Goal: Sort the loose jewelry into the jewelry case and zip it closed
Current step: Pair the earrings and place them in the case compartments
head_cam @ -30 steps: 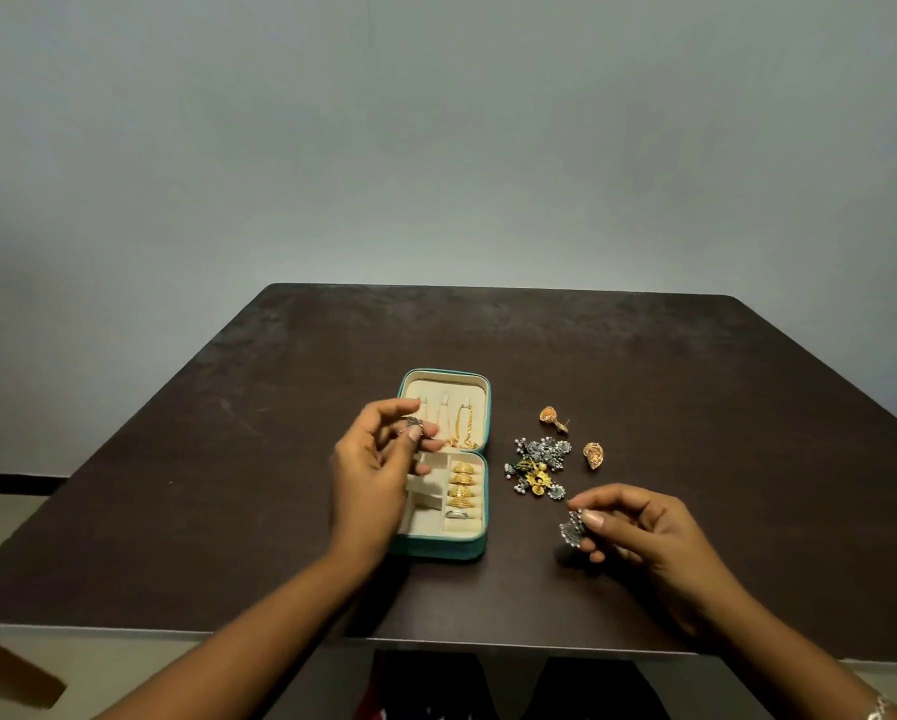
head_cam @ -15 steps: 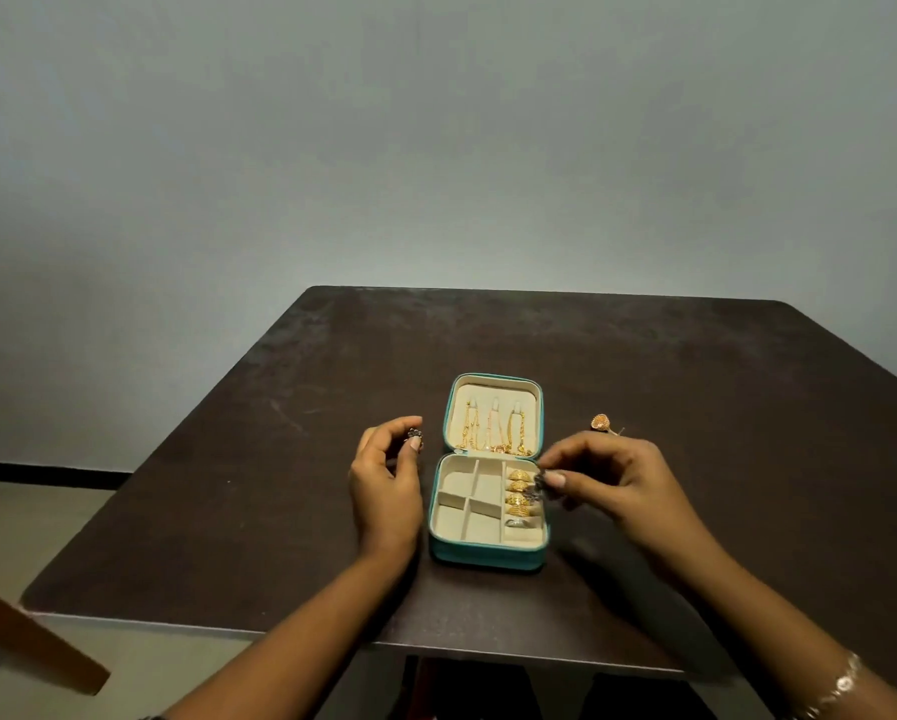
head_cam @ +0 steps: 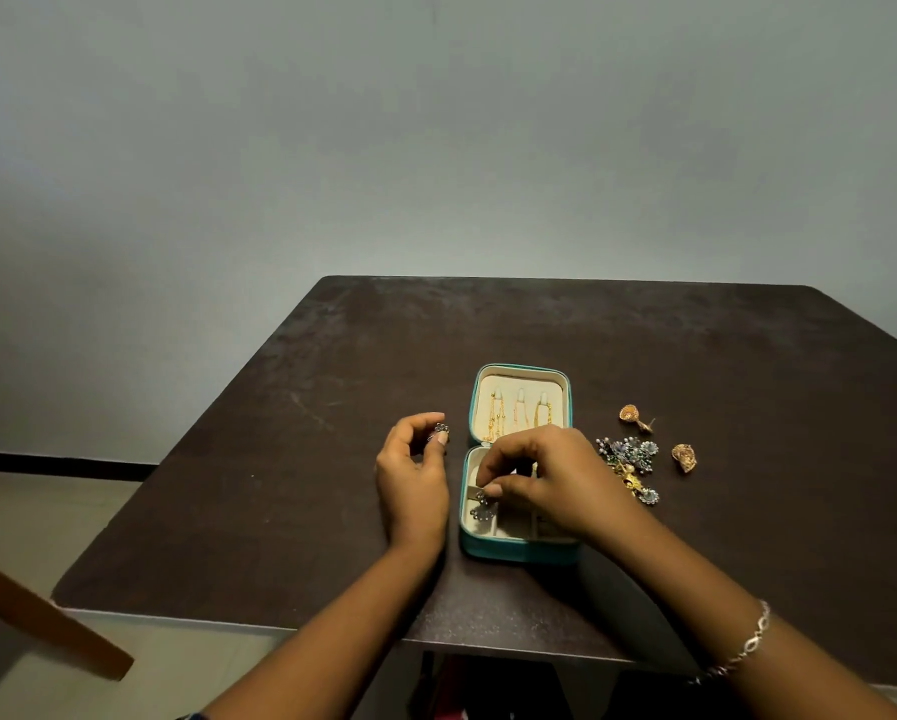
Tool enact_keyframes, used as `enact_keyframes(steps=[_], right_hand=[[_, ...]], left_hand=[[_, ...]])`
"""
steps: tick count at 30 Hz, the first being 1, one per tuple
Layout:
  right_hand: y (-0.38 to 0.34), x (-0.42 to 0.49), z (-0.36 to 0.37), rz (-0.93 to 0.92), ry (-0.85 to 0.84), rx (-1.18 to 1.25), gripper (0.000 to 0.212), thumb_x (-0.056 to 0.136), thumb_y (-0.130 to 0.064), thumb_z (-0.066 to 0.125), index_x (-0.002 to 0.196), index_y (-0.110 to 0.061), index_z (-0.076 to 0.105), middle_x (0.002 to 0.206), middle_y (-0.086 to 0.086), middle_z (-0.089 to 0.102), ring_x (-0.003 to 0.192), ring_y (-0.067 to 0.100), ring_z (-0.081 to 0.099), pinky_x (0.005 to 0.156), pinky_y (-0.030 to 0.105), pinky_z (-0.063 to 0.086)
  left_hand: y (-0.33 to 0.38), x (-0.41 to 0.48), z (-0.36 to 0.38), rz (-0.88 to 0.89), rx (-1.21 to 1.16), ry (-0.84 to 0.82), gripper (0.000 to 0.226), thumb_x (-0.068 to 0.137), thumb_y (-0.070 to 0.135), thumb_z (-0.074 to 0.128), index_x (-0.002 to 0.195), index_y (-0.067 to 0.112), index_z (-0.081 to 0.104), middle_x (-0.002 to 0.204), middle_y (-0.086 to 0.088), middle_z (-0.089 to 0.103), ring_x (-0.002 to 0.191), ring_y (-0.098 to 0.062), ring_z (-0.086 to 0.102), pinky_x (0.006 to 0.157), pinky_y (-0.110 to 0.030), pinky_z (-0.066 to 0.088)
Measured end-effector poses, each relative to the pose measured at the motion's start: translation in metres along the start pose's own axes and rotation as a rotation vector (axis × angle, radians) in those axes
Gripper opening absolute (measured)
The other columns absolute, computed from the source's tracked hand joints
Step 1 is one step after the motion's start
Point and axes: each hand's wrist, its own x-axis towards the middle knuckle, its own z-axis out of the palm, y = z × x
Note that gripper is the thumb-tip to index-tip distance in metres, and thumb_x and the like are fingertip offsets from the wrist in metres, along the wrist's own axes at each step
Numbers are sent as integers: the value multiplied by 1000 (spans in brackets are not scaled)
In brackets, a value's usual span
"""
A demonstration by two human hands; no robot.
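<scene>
A teal jewelry case (head_cam: 518, 552) lies open on the dark table, its cream lid (head_cam: 520, 402) holding gold chains. My right hand (head_cam: 545, 478) reaches over the tray and pinches a silver earring (head_cam: 484, 507) down in a left compartment. Just left of the case, my left hand (head_cam: 412, 472) pinches a matching small silver earring (head_cam: 440, 432) between thumb and fingertip. To the right of the case lie a cluster of silver and gold pieces (head_cam: 629, 467) and two gold earrings (head_cam: 636, 416) (head_cam: 685, 457). My right hand hides the ring rolls.
The dark brown table (head_cam: 332, 433) ends at a near edge just below my forearms. A wooden bar (head_cam: 46, 621) crosses the lower left, off the table. A bracelet (head_cam: 750, 641) sits on my right wrist. A plain wall stands behind.
My right hand has carried its silver earring from the table right of the case leftwards over the tray and down into a left compartment. My left hand has shifted from above the case to beside it.
</scene>
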Motion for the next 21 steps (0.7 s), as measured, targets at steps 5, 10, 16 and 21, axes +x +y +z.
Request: enact_keyframes(steps=[5,10,16,21], right_hand=[[-2,6,9,9,-65,-150,8,78,-18,68,81,-25,70,89,-4,71,88,13,61,78,28,48],[-3,9,14,-26,-101,-277,9,80,-20,66,86,-27,70,77,-12,54,84,10,51,67,25,38],[1,7,21,-46,-19,-261,10,80,-19,66,84,-28,63,81,-10,50,85,14,51,66,28,38],[5,5,6,-20,128,-5,30,80,-13,67,69,-37,52,70,-14,58,66,3,52,67,26,40]], left_hand=[[0,1,-1,-7,19,2,21,83,-2,59,89,17,66,93,-5,65,79,0,58,67,-6,43],[1,1,-1,-6,9,-2,24,83,-3,59,90,18,66,95,-6,65,81,-2,58,70,-9,45],[3,0,-4,-33,-29,-5,30,83,-4,59,85,26,63,91,-9,66,77,-12,59,71,-33,50],[28,3,-13,3,-91,-100,31,80,-6,62,85,24,65,78,0,65,75,-14,61,76,-36,52]])
